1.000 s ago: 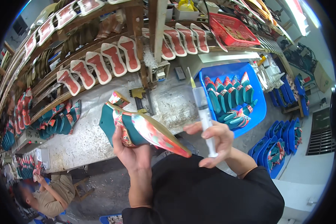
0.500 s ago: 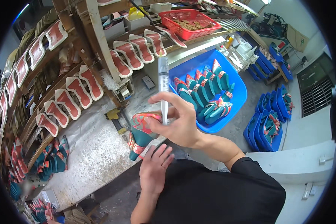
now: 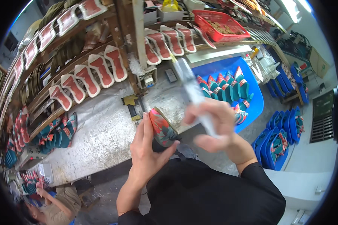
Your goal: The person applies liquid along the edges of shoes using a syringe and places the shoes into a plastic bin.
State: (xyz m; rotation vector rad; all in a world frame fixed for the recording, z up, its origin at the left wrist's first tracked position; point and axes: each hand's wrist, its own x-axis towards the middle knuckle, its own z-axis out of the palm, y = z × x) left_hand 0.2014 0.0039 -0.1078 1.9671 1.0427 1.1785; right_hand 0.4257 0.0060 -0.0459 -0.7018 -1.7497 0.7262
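Observation:
My left hand (image 3: 145, 152) holds a teal sandal sole with a red and orange leaf print (image 3: 163, 127), tipped up on end over the worn white workbench (image 3: 101, 131). My right hand (image 3: 214, 125) grips a clear syringe-like glue applicator (image 3: 193, 90), blurred, its yellowish tip pointing up and left above the sole. The two hands sit close together, just in front of my black-sleeved chest.
A blue tub (image 3: 251, 97) at the right holds several similar soles on edge. Red-topped soles (image 3: 101, 69) lean in rows on wooden racks behind the bench. A red basket (image 3: 218, 24) is above. Blue crates (image 3: 278, 144) with soles stand lower right. Another person (image 3: 52, 206) crouches lower left.
The view has swung. My left hand has turned the sole up on end, and my right hand has swung the applicator from upright to a slant beside the sole.

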